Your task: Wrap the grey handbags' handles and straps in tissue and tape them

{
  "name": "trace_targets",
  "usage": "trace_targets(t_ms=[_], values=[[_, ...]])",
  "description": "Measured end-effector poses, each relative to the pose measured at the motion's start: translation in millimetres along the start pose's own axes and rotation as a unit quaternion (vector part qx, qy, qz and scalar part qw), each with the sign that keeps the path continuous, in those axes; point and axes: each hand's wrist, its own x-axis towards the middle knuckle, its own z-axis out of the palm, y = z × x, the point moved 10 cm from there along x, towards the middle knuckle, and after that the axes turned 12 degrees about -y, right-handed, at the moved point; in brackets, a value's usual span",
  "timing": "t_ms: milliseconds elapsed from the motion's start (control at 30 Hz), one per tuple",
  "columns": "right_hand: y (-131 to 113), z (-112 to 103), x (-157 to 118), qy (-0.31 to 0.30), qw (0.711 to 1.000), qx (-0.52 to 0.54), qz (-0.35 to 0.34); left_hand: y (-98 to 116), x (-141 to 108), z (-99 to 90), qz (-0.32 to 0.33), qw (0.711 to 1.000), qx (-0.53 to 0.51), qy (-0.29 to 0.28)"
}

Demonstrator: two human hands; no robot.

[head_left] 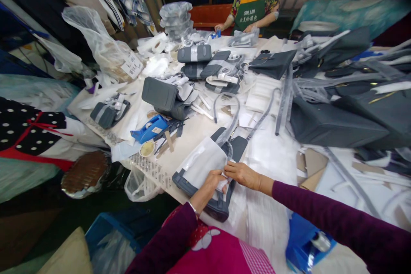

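The left hand point(212, 183) and right hand point(243, 174) pinch, fingers nearly closed, at white wrap point(201, 163) over the grey bag point(189, 185). Its front is covered, its lower edge bare, its handles point(262, 116) sleeved. Beyond the bag stands a person point(253, 10).

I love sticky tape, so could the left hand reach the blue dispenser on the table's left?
Probably, with a stretch: just the grey bag, some scraps and table lie before the dispenser. The left hand would have to leave the white wrapping first.
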Motion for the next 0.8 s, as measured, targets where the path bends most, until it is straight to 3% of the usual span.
trace_targets(t_ms=[133, 300, 367, 433, 467, 533, 600, 667, 733, 800], values=[[-2.1, -5.7, -12.3, 0.009, 1.000, -0.012, 0.003, 3.4, 6.0, 12.0, -0.005, 0.999, 0.027, -0.044], [4.3, -7.3, -17.4, 0.045, 0.997, 0.042, 0.043, -0.1, 9.1, 8.8, -0.012, 0.997, 0.075, -0.031], [8.9, -12.3, -23.5, 0.094, 0.987, 0.099, 0.078, -1.1, 10.6, 5.5, -0.012, 0.995, 0.099, -0.019], [17.7, -23.0, -46.9, 0.189, 0.957, 0.164, 0.147, -0.9, 12.5, 3.3, -0.010, 0.992, 0.124, -0.013], [22.7, -27.5, -68.9, 0.250, 0.928, 0.196, 0.196, -0.6, 13.5, 3.0, -0.008, 0.991, 0.136, -0.013], [26.3, -26.4, -134.0, 0.372, 0.839, 0.245, 0.311, -0.3, 15.4, 3.8, -0.006, 0.988, 0.154, -0.020], [11.2, -7.5, -219.2, 0.483, 0.710, 0.267, 0.437, -1.0, 17.5, 5.9, -0.006, 0.986, 0.165, -0.034], [-27.0, 29.6, -303.2, 0.563, 0.548, 0.269, 0.557, -2.2, 19.8, 6.8, -0.007, 0.984, 0.172, -0.044], [-73.2, 76.9, -357.0, 0.584, 0.401, 0.294, 0.642, -3.1, 22.4, 7.1, -0.006, 0.983, 0.176, -0.049], [-107.7, 117.4, -374.3, 0.568, 0.313, 0.339, 0.681, -2.6, 24.0, 8.1, 0.000, 0.984, 0.172, -0.051]])
